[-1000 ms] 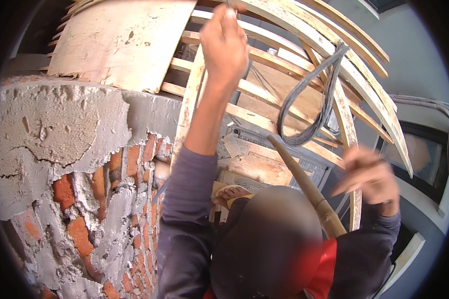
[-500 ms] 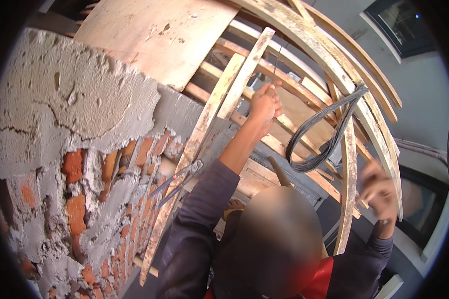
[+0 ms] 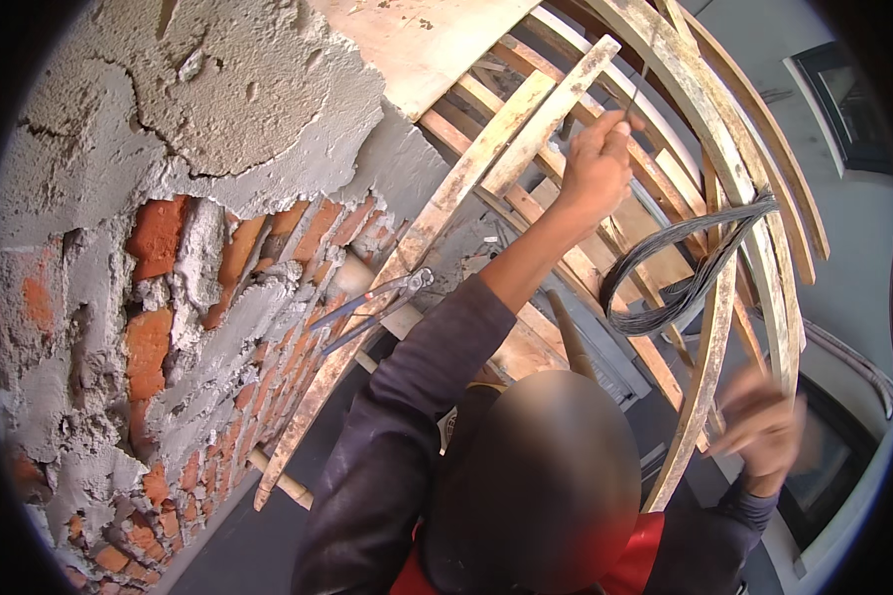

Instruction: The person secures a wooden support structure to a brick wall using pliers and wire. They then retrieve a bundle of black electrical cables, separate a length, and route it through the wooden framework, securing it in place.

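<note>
My left hand (image 3: 595,169) is raised high and pinched shut on a thin dark wire (image 3: 638,91) that runs up past the wooden slats (image 3: 526,139) of a curved timber frame (image 3: 709,129). A coil of dark wire (image 3: 680,273) hangs on that frame, to the right of my left forearm. My right hand (image 3: 764,426) is low on the right, blurred, close to a curved slat (image 3: 704,387); what it holds is unclear. A pair of pincers (image 3: 377,302) hangs on a slanted slat left of my left arm.
A rough brick wall (image 3: 159,327) with thick grey mortar fills the left side. A plywood sheet (image 3: 417,40) lies over the frame at the top. A wooden handle (image 3: 569,332) sticks up by my shoulder. A dark window (image 3: 853,89) is at the far right.
The view has swung toward the wall. My left hand has come down from the top of the picture to the slats, still pinched shut. My right hand has dropped lower at the right.
</note>
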Demonstrator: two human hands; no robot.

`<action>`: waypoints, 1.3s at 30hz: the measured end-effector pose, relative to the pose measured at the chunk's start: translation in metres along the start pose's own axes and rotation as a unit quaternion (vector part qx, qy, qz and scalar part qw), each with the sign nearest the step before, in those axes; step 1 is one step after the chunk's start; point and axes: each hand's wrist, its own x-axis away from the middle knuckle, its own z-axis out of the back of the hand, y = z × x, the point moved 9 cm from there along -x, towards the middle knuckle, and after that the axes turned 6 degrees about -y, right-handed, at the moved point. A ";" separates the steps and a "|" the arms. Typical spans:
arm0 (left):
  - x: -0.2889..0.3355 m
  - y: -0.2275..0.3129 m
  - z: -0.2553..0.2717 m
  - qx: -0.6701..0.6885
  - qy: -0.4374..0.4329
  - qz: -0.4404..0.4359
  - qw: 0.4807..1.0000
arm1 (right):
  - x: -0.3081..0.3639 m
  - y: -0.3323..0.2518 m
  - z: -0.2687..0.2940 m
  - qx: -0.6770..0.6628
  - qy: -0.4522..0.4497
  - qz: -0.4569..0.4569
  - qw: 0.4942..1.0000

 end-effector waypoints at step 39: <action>0.009 -0.005 0.006 0.222 0.018 -0.048 0.974 | 0.012 0.058 -0.076 0.048 -0.247 -0.137 0.958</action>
